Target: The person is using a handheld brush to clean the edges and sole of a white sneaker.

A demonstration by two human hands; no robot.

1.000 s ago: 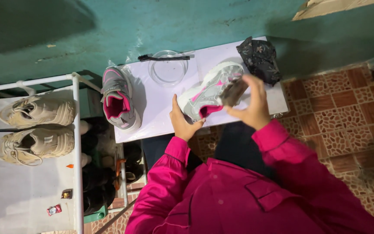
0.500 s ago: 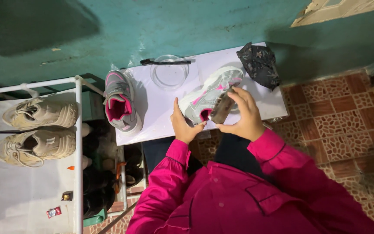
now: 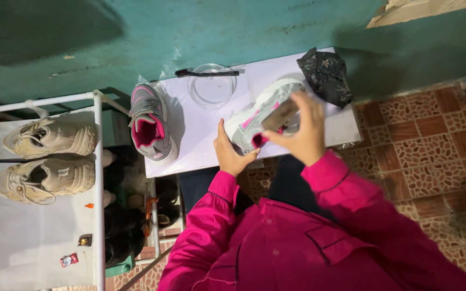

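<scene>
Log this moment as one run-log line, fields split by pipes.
left hand: steadies grey-pink sneaker | right hand: holds brown brush against it | surface: white table | nearby: second sneaker, clear bowl

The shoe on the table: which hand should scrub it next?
Probably the right hand: it already holds the brown brush over the grey-and-pink shoe. The left hand is steadying that shoe.

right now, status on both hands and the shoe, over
Left hand steadies grey-pink sneaker on white table. Right hand holds brown brush over it. Glass bowl and dark cloth lie apart, nothing blocking.
</scene>
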